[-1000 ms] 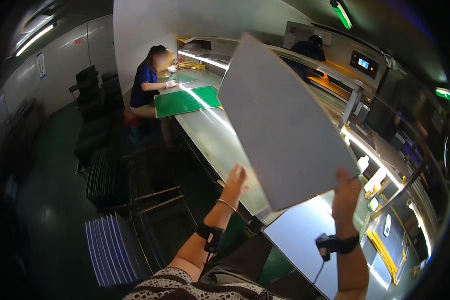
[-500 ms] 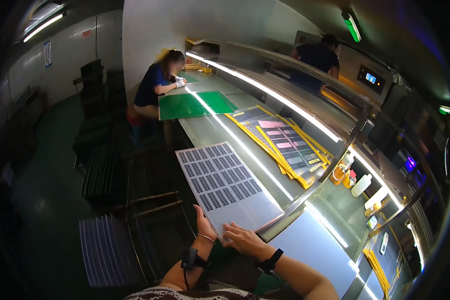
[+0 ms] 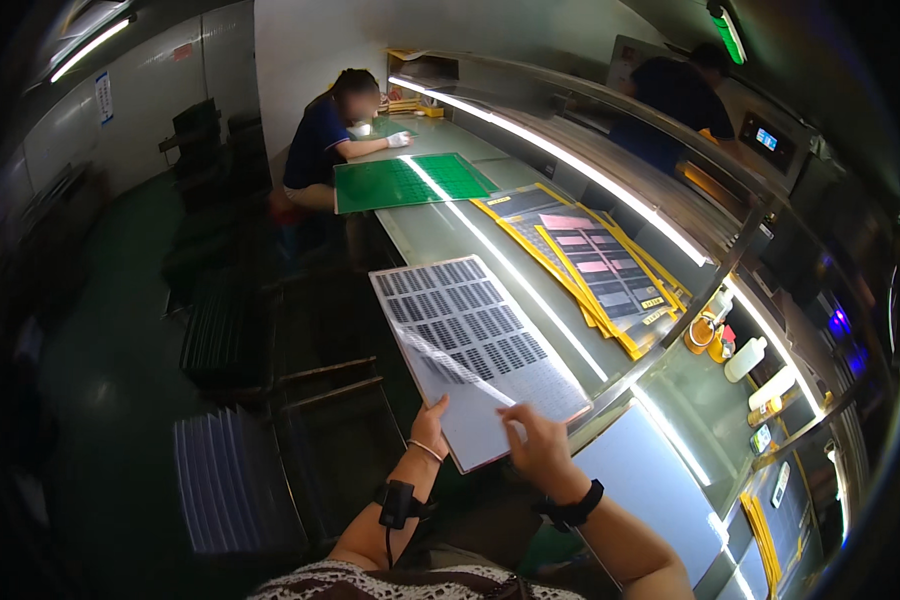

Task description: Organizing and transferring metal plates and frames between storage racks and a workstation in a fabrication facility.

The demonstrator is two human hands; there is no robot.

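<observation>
In my right hand [image 3: 540, 447], a thin, glossy, plastic-looking film [image 3: 475, 381] curls above a smooth, pale panel [image 3: 473, 438]. Around: a shiny green sheet [image 3: 415, 184], a smooth, reflective worktable [image 3: 428, 228], my lacy, knitted cloth top [image 3: 335, 585].

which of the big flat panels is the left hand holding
The pale panel patterned in dark rows: the left hand grips its left edge. The green panel and the plain bluish panel are in neither hand.

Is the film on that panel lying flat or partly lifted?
Partly lifted: the film shows a bright fold slanting toward the right hand.
</observation>
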